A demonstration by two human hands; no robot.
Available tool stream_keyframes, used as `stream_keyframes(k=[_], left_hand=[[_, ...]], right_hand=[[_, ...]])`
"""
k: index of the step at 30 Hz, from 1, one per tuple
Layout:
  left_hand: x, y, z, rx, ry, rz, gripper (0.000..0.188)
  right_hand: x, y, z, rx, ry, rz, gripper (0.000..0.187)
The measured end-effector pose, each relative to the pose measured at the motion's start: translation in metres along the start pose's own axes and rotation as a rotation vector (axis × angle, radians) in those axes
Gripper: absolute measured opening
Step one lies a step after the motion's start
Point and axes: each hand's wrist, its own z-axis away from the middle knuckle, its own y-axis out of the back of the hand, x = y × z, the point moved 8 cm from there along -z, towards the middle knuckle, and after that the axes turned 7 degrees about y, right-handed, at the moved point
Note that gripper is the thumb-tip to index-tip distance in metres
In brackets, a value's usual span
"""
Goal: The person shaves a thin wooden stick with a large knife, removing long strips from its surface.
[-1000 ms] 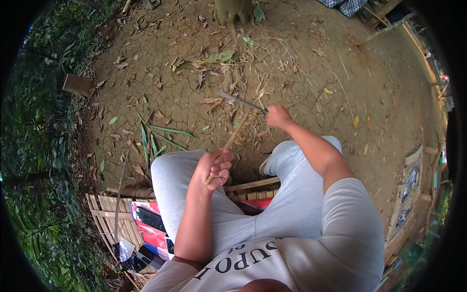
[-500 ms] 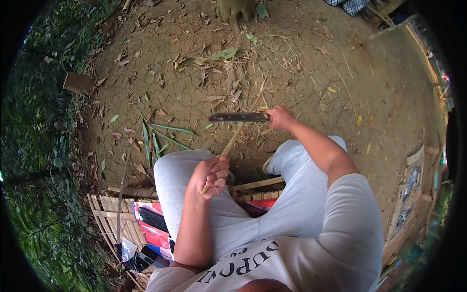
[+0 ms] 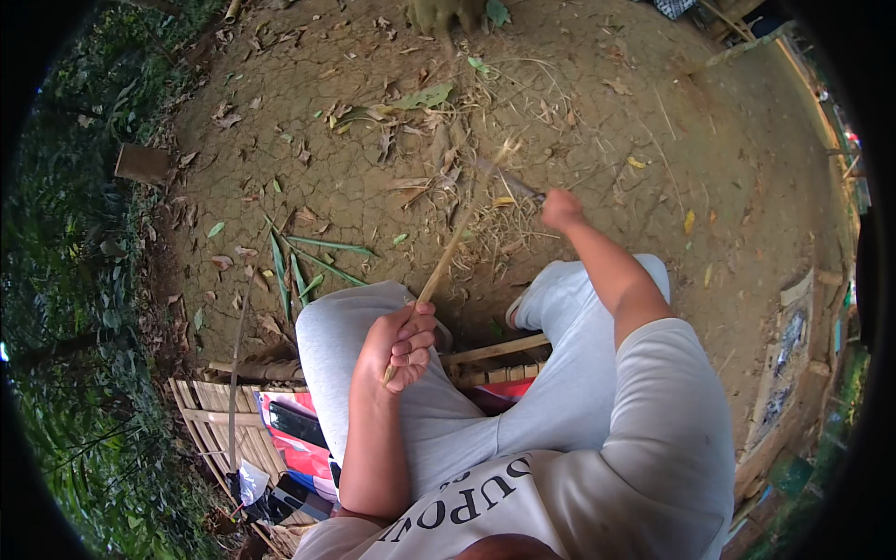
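Observation:
My left hand (image 3: pixel 408 345) is wrapped round the near end of a thin, pale brown stick (image 3: pixel 445 259), close to my left knee. The stick slants up and to the right, away from me, over the ground. Its far end looks frayed into light strands. My right hand (image 3: pixel 563 211) grips the handle of a large knife (image 3: pixel 507 177), out beyond my right knee. The dark blade points left and away, smeared by motion, and lies close to the stick's far part; whether they touch I cannot tell.
Pale shavings (image 3: pixel 504 224) and dry leaves litter the cracked earth. Green leaf blades (image 3: pixel 313 266) lie beyond my left knee. On the bamboo bench (image 3: pixel 217 411) at my left is a dark phone (image 3: pixel 297 423). A tree base (image 3: pixel 446 14) stands at the far edge.
The knife has moved away from me along the stick and slightly right, its blade turning from level to slanted. My right arm has stretched outward; my left hand has stayed nearly in place.

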Motion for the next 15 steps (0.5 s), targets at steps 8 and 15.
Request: stream_keyframes(k=[8, 15], left_hand=[[0.000, -0.005, -0.003, 0.003, -0.012, -0.080, 0.021], [-0.001, -0.019, -0.014, 0.026, -0.018, -0.196, 0.018]], right_hand=[[0.015, 0.002, 0.004, -0.053, -0.115, -0.092, 0.028], [-0.049, -0.007, 0.011, -0.012, -0.271, -0.748, 0.013]])
